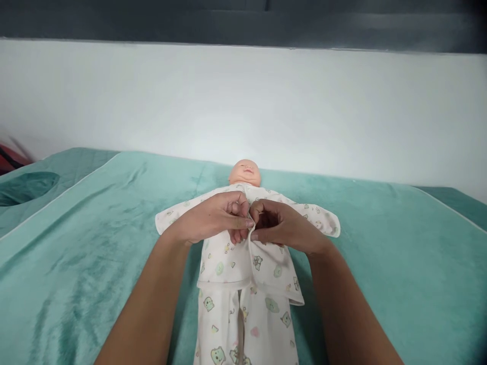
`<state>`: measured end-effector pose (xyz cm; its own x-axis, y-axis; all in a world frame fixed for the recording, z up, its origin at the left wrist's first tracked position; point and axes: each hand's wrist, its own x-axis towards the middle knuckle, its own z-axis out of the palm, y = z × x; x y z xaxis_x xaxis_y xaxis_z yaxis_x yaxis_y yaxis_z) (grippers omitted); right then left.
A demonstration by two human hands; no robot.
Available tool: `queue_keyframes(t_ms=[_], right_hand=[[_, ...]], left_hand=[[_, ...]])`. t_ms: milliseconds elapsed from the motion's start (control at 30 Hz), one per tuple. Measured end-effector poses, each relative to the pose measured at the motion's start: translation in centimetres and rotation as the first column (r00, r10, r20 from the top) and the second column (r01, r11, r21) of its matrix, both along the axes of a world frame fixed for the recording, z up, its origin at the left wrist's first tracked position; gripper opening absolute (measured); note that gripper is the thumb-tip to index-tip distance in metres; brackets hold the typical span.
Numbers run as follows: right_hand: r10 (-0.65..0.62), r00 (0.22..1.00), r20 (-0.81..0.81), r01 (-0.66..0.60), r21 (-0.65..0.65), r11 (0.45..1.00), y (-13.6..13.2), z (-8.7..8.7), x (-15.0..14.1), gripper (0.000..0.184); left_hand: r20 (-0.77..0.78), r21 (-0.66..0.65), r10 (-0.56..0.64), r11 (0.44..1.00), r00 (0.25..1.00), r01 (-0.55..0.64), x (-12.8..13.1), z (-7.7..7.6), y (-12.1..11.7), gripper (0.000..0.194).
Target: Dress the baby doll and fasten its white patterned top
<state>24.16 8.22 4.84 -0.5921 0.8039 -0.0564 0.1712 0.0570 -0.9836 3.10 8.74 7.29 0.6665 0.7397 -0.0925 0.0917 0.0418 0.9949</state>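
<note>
A baby doll (246, 172) lies on its back, head at the far end, dressed in a white printed jacket (224, 263) and matching trousers (266, 324). Both sleeves stretch out to the sides. At the middle of the chest, my left hand (218, 218) pinches the jacket's front edge between thumb and fingers. Close against it, my right hand (283, 225) also pinches that front edge. Below the hands the front edges meet in a line down to the hem. Any fastener between my fingertips is hidden.
A teal plush cover (114, 243) spreads under the doll. Behind it rises a white wall (243, 101) with a dark band (190, 25) above. A red and black item (11, 158) shows at the left edge, near a dark green fold of cloth (28, 187).
</note>
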Motion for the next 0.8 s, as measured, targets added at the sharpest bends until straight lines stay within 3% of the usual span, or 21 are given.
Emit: queue_keyframes(t_ms=[333, 500, 800], right_hand=[[-0.016, 0.996, 0.086, 0.010, 0.070, 0.997, -0.09, -0.05, -0.37, 0.029], [0.014, 0.998, 0.067, -0.016, 0.041, 0.999, 0.08, -0.25, -0.10, 0.028], [0.026, 1.000, -0.013, -0.026, -0.043, 0.999, 0.20, -0.50, 0.11, 0.023]], left_hand=[[-0.177, 0.051, -0.020, 0.998, 0.984, 0.030, -0.16, 0.56, -0.20, 0.021], [-0.210, 0.065, -0.009, 0.998, 0.978, 0.023, -0.25, 0.30, -0.23, 0.013], [-0.288, 0.191, 0.068, 0.982, 0.955, -0.012, 0.03, 0.41, -0.70, 0.017]])
